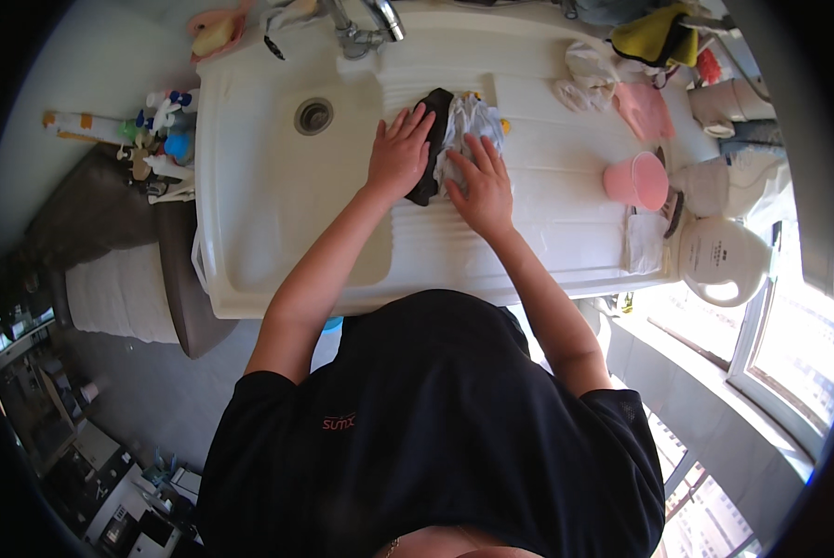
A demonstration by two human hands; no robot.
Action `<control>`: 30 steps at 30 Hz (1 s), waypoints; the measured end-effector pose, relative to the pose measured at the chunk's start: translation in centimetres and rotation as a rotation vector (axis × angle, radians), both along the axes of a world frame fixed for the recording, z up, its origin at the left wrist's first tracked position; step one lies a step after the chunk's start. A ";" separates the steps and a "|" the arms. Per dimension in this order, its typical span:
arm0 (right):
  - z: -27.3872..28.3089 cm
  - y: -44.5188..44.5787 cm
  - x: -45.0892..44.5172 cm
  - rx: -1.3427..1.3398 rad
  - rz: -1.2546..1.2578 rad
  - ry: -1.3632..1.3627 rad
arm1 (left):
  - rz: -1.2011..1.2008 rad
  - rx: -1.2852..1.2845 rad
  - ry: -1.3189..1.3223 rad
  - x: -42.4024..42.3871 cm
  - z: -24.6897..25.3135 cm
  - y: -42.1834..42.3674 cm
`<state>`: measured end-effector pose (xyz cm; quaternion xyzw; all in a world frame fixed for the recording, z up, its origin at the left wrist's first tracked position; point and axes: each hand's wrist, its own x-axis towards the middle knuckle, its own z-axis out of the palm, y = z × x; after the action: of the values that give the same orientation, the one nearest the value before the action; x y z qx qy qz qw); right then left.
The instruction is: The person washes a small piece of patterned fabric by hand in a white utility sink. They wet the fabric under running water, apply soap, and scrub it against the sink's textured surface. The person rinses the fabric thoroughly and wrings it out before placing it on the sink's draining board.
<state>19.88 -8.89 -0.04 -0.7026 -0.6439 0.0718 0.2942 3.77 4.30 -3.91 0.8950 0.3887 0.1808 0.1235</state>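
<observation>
A dark cloth [440, 111] and a crumpled white-grey cloth [474, 117] with yellow bits at its edge lie side by side on the ribbed part of the white laundry sink [542, 237]. My left hand [400, 155] rests flat with its fingertips on the dark cloth. On the white-grey cloth lies my right hand [483, 188], fingers spread. Neither hand visibly grasps the fabric. The drain [313, 116] is to the left of my hands, and the chrome faucet [361, 31] stands beyond it.
A pink cup [636, 181], a pink cloth [644, 110] and a folded white cloth [645, 243] sit on the right side. Beside them stands a white detergent jug [724, 261]. A pink soap dish [216, 35] is at the upper left, above several bottles [172, 139].
</observation>
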 end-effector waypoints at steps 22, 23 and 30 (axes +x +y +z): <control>-2.0 -10.4 22.8 0.446 -0.783 0.477 | -0.045 0.062 -0.035 2.8 2.1 -8.0; -1.9 -10.0 23.2 0.429 -0.793 0.446 | -0.037 0.045 -0.034 2.8 2.0 -8.2; 6.3 -8.3 16.2 0.226 -0.243 0.248 | 0.018 -0.126 -0.263 0.7 3.3 -9.7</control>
<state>36.06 -17.20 6.29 -0.7236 -0.5170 0.0491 0.4547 4.42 -5.37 -0.56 0.8505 0.3878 0.2729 0.2275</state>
